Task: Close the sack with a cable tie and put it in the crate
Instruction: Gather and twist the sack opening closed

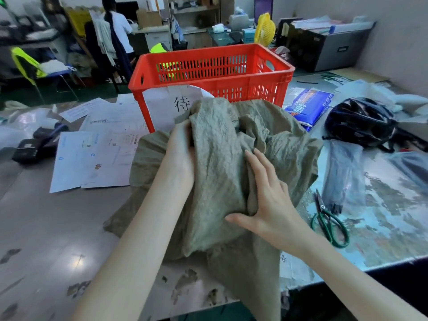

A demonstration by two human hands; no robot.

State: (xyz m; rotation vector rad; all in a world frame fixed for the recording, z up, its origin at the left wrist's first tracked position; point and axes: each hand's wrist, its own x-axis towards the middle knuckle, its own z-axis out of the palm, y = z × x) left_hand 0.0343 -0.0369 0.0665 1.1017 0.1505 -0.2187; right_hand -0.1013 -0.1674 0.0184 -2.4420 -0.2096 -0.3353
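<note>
On the tabletop (58,228), just near of the red crate (231,86), we grip the olive sack (220,163) with our left hand (180,156), right hand (271,205) pressed flat on it; loosely gathered, its mouth may spring open.

Pretty cluttered back there, with pale walls (393,38), a dark green floor (69,91), a worn grey worktable (41,223) catching a glare spot (77,260), desks (157,34) and shelves (195,10) piled with stuff, a yellow fan (265,28), a hi-vis-draped chair (56,67).

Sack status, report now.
Left hand grips a fold of the sack; right hand flat on it. Sack untied, on the table, in front of the red crate. Crate top unobstructed.
</note>
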